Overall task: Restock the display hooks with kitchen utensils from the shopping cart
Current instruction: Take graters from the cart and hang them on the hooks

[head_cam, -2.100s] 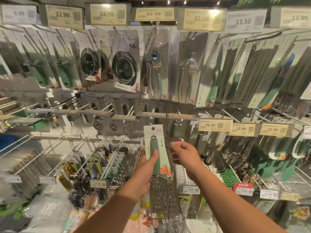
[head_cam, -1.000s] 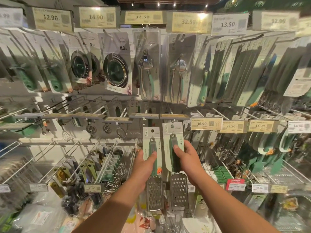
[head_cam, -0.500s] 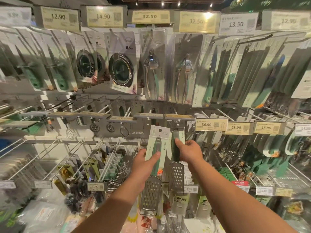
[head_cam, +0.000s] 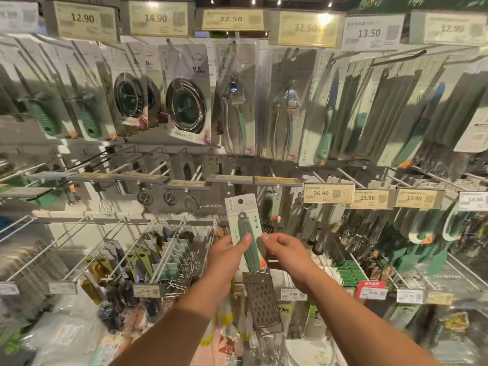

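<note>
A grater with a green handle on a pale backing card is held upright in front of the middle row of display hooks. My left hand grips the handle and card from the left, thumb across the front. My right hand has curled fingers at the card's right edge, index tip touching it. The card's hang hole sits just below a grey hook label strip. Only this one grater shows plainly in my hands.
Carded tongs, sink strainers and knives hang on the top row. Bare hooks fill the middle row to the left. Price tags line the right. Wire hooks with small tools stand lower left.
Two graters were side by side in my hands a second ago; now one shows. My right hand has left the second grater's handle and come to this card's edge.
</note>
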Action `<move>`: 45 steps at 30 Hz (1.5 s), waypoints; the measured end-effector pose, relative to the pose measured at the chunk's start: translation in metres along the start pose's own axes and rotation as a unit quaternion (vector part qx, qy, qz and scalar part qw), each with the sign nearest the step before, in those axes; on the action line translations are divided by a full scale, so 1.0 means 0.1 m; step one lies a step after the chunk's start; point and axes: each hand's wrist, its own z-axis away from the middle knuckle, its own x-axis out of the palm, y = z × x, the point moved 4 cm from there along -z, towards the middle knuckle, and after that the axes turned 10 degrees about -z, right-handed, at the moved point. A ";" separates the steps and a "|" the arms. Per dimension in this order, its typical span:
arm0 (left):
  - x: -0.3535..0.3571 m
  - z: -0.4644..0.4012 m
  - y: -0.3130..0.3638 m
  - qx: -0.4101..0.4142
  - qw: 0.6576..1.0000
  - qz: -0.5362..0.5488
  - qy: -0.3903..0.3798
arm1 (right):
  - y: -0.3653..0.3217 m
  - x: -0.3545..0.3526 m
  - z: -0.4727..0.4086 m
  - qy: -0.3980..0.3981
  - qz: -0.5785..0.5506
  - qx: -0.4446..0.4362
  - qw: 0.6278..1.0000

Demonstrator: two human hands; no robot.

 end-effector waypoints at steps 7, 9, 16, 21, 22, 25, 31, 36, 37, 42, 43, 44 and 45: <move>0.11 0.01 0.04 0.009 1.000 -0.020 -0.002 | 0.05 0.06 0.07 -0.011 -0.021 -0.042 0.999; 0.14 0.01 0.03 0.000 1.000 -0.026 -0.010 | 0.07 0.04 0.09 0.002 -0.029 -0.050 0.998; 0.17 -0.01 0.07 -0.015 1.000 -0.008 -0.017 | 0.08 -0.09 0.09 0.071 -0.024 -0.097 0.992; 0.19 -0.01 0.18 0.005 0.999 -0.016 -0.030 | 0.06 -0.14 0.03 0.129 -0.012 -0.099 0.987; 0.19 -0.02 0.18 0.005 0.999 -0.017 -0.027 | 0.04 -0.15 0.02 0.138 -0.007 -0.100 0.985; 0.16 -0.02 0.15 0.007 0.999 -0.026 -0.021 | 0.00 -0.17 -0.02 0.150 0.000 -0.101 0.984; 0.05 -0.03 0.05 -0.004 0.999 -0.031 -0.009 | 0.00 -0.23 -0.27 0.193 0.045 -0.072 0.978; -0.02 -0.03 0.01 -0.020 0.999 -0.042 -0.017 | -0.03 -0.22 -0.57 0.201 0.048 0.018 0.978; -0.03 -0.03 0.00 -0.024 0.998 -0.046 -0.020 | -0.01 -0.21 -0.59 0.193 0.042 0.048 0.979; -0.06 -0.08 -0.03 -0.050 0.997 -0.055 -0.037 | 0.26 -0.32 -0.45 0.177 0.071 0.137 0.972; -0.04 -0.10 -0.04 -0.057 0.996 -0.055 -0.042 | 0.34 -0.36 -0.40 0.175 0.060 0.141 0.972; -0.02 -0.11 -0.06 -0.062 0.995 -0.058 -0.047 | 0.41 -0.40 -0.34 0.178 0.054 0.145 0.972; 0.03 -0.14 -0.10 -0.072 0.994 -0.064 -0.056 | 0.47 -0.44 -0.27 0.181 0.043 0.148 0.971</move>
